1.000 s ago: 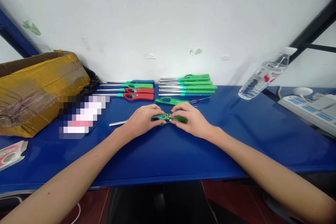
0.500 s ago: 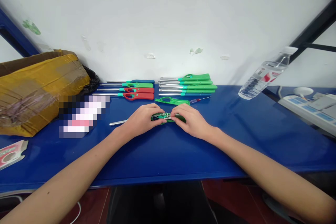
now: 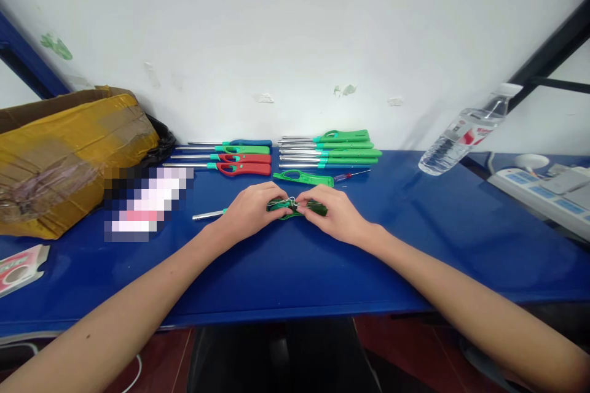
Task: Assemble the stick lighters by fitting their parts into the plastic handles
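- Both hands are pinched onto one thing at mid-table: the left hand (image 3: 249,212) has its fingers curled over the front end of an opened green lighter (image 3: 295,208), and the right hand (image 3: 332,214) nips the handle end between thumb and forefinger. Neither is spread wide; both are closed down on it.
- Starting far left: a red-and-white card pack (image 3: 18,268) lies at the table edge, well away from the action.
- Next along, a taped cardboard box (image 3: 59,153) sits against the wall, with a blurred-out patch just in front of it.
- Moving in, the lighter's metal nozzle tube (image 3: 207,215) pokes out from under the left hand, lying flat on the blue table (image 3: 286,276).
- Centre stage, the lighter rests on the table between the two hands, its casing open and thin pale wiring showing at the join. How the wires seat I cannot make out.
- Behind it, a loose green shell half (image 3: 303,178) lies just beyond the fingertips, with a small red-handled screwdriver (image 3: 350,175) beside it.
- Further back, two rows of finished lighters: a red, green and blue group (image 3: 230,156) and an all-green group (image 3: 332,150) to its right.
- Far right, a water bottle (image 3: 465,132) leans at the wall and a power strip (image 3: 539,193) runs off frame.
- Risk, as I judge it: those exposed wires look delicate, and a hard squeeze or a tug from either thumb could pull one loose or kink it. With only the fingertips gripping, the open casing could also twist and spill its insides onto the table.
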Available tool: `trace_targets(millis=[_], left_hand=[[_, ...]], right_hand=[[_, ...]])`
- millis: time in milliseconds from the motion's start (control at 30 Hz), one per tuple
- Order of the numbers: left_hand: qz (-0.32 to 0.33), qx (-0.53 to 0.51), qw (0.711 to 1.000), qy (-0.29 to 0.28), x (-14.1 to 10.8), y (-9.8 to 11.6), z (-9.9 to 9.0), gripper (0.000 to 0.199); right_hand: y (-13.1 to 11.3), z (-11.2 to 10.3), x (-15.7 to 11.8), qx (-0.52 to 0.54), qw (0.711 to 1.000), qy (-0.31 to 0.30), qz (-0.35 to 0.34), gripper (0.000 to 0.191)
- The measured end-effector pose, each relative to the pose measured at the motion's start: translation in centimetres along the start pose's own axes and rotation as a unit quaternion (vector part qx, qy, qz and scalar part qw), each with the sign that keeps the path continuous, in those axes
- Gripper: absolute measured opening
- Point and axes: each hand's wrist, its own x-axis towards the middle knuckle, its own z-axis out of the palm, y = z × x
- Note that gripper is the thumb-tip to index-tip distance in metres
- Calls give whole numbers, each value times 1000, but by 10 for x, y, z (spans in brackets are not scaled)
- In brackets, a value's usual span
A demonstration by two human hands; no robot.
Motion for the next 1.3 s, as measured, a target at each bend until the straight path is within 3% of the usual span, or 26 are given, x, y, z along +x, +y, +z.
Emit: trace_targets(millis=[100,300,533,1100,1300], left_hand=[[3,-6,1000,-1,1,0,-3,17],[26,-35,997,-64,1,-3,-13,19],[33,-35,994,-100,0,-5,-20,27],[41,-52,994,-89,0,-7,-26,17],[29,-30,991,-128,-1,-14,-35,18]], right_hand=[[0,1,0,12,1000,9,5,11],[-2,1,0,19,999,-6,28,14],[-2,1,-2,15,999,-10,31,14],[0,1,-2,15,1000,-22,15,14],[0,1,-2,14,1000,-21,15,14]])
